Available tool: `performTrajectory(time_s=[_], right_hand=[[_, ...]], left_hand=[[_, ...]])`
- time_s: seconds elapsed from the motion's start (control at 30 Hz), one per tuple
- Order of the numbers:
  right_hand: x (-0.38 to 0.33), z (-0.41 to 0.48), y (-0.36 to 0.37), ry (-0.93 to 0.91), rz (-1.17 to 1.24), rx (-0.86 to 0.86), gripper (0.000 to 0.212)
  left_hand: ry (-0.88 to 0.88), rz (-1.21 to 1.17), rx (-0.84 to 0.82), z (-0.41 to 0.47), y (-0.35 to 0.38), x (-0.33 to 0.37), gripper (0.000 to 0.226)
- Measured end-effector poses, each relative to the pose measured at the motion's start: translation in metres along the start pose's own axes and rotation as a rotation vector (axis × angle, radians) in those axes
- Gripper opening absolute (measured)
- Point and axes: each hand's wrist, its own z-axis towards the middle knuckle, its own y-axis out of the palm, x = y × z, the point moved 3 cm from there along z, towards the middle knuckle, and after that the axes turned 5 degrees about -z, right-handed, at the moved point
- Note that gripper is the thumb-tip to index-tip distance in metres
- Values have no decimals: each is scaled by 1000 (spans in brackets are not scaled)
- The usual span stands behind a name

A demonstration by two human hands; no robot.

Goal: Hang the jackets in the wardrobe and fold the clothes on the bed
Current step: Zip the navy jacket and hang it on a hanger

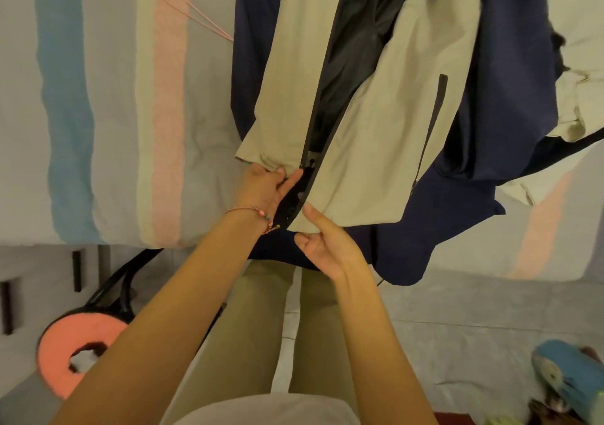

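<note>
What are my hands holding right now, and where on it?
Both hold the jacket by its bottom hem, either side of the open zip: left hand grips one front edge, right hand pinches the other corner.

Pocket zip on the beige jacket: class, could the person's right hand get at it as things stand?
Probably yes. The pocket zip lies uncovered on the beige jacket, on the same side as the right hand, with bare fabric between. That hand pinches the hem, so it must let go first.
</note>
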Motion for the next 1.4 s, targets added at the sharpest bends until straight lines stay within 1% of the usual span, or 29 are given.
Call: performTrajectory(time_s=[0.1, 0.13, 0.2, 0.23, 0.27, 0.33, 0.37, 0.5, 0.63, 0.73, 0.8, 0.9, 1.03, 1.1, 1.2, 1.3, 1.4], right_hand=[[8, 10, 2, 62, 5, -45, 29], [10, 11, 2, 66, 16, -71, 29], [11, 10, 3, 50, 41, -142, 36], [12, 8, 4, 39, 49, -176, 36], [12, 7, 4, 33, 44, -190, 32], [15, 5, 2, 30, 4, -161, 17], [16, 5, 0, 24, -16, -129, 15], [17, 10, -9, -24, -93, -14, 13], [15, 9, -13, -22, -220, -23, 21], [13, 7, -15, -13, -264, -6, 9], [11, 5, -15, 22, -298, 7, 17], [7, 0, -14, 46, -323, 2, 20], [7, -6, -14, 79, -219, -52, 15], [8, -11, -12, 104, -122, -109, 7], [6, -21, -10, 119, 33, -141, 3], [3, -33, -5, 96, 58, -118, 6], [-5, -43, -2, 61, 45, -133, 13]], left_hand=[[42, 23, -12, 4, -9, 0, 27], [54, 25, -8, 5, -11, 1, 33], [62, 36, -1, 8, -17, 2, 37], [67, 43, -2, 9, -19, 3, 37], [72, 40, -8, 10, -20, 4, 37], [91, 22, -17, 12, -22, 4, 37], [102, 16, -19, 12, -23, 5, 37], [126, 4, -23, 14, -24, 1, 35], [130, 19, -29, 12, -24, -6, 37], [121, -7, -31, 9, -22, -10, 33], [124, -19, -36, 7, -21, -11, 30], [125, -27, -34, 3, -21, -14, 30], [142, -17, -48, -1, -25, -13, 35], [141, -13, -46, -4, -27, -13, 38], [121, -12, -48, -11, -28, -14, 41], [109, -42, -30, -20, -28, -11, 47], [93, -75, -25, -32, -23, -9, 45]])
